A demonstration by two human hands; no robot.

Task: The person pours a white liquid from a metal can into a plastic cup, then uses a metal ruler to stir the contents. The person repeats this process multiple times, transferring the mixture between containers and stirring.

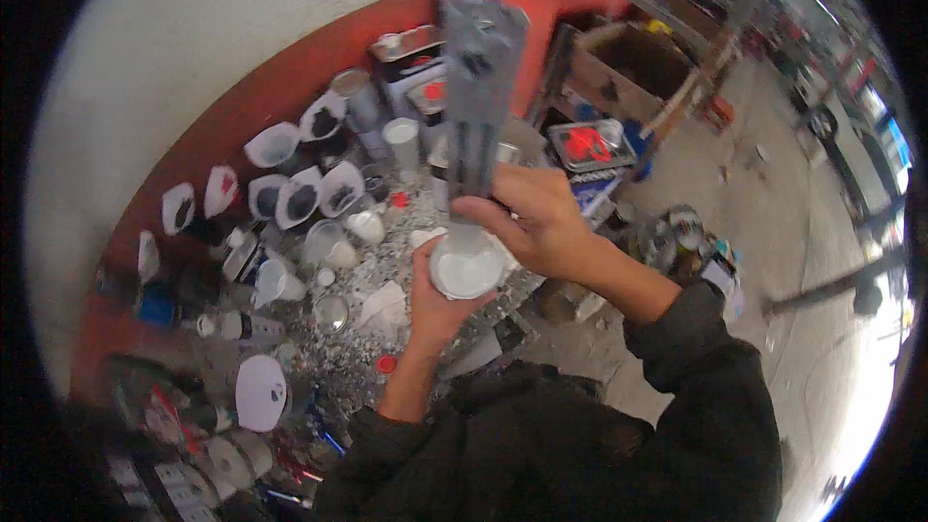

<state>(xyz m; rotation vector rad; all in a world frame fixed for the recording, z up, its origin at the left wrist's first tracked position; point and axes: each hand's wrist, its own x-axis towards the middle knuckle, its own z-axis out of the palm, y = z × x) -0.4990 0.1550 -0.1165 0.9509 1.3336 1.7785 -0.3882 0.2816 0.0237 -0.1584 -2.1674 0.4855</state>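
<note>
My left hand (437, 304) is closed round a cup (466, 268) with pale, whitish contents, held above the speckled worktop. Between the thumb and fingers of my right hand (527, 222) is a long flat stirring stick (483, 68), crusted grey. Its pale lower end reaches down into the cup, while the broad upper part rises toward the top of the view, blurred. A crumpled white cloth or paper (385, 307) lies on the worktop left of my left wrist. Near it sits a small round clear container (331, 313).
Paint-stained cups (274, 145) and paper funnels crowd along the red-and-white wall. A bottle (232, 326) and a white-lidded tub (261, 392) stand at the left. A cardboard box (633, 63) and a tray with red paint (588, 143) are at the back right. Cans (684, 227) sit by the floor.
</note>
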